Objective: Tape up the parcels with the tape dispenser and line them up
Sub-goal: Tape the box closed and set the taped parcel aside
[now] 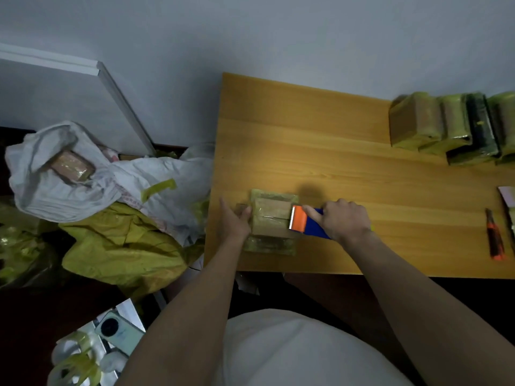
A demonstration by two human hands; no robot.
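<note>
A small brown parcel (pixel 271 218) wrapped in yellowish tape lies near the front left corner of the wooden table (pixel 320 151). My left hand (pixel 235 221) presses against the parcel's left end, thumb on its edge and forefinger stretched out. My right hand (pixel 341 220) grips the blue tape dispenser (pixel 305 222), whose orange toothed blade sits at the parcel's right end. A row of taped parcels (pixel 451 129) stands at the table's back right.
An orange utility knife (pixel 494 236) lies at the table's right, next to a pale flat item at the frame edge. Left of the table, white and yellow sacks (pixel 111 190) hold another parcel (pixel 71 165). A phone (pixel 118 332) and tape rolls (pixel 78 360) lie at the lower left.
</note>
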